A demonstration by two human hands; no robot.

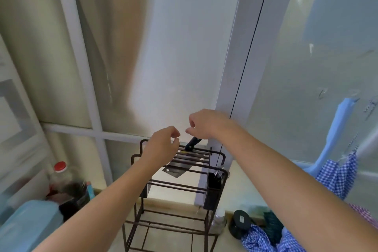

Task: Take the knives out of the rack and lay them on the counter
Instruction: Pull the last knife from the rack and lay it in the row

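A dark wire rack stands on the counter against the frosted window. A knife with a black handle sticks up from the rack's top slots, and a broad steel blade hangs below them. My left hand hovers over the rack's top left with curled fingers and holds nothing. Just above the black handle, my right hand is loosely curled and does not touch it.
A red-capped bottle and a blue plastic container stand at the left. A black utensil cup hangs on the rack's right side. A black round lid and blue checked cloth lie at the right.
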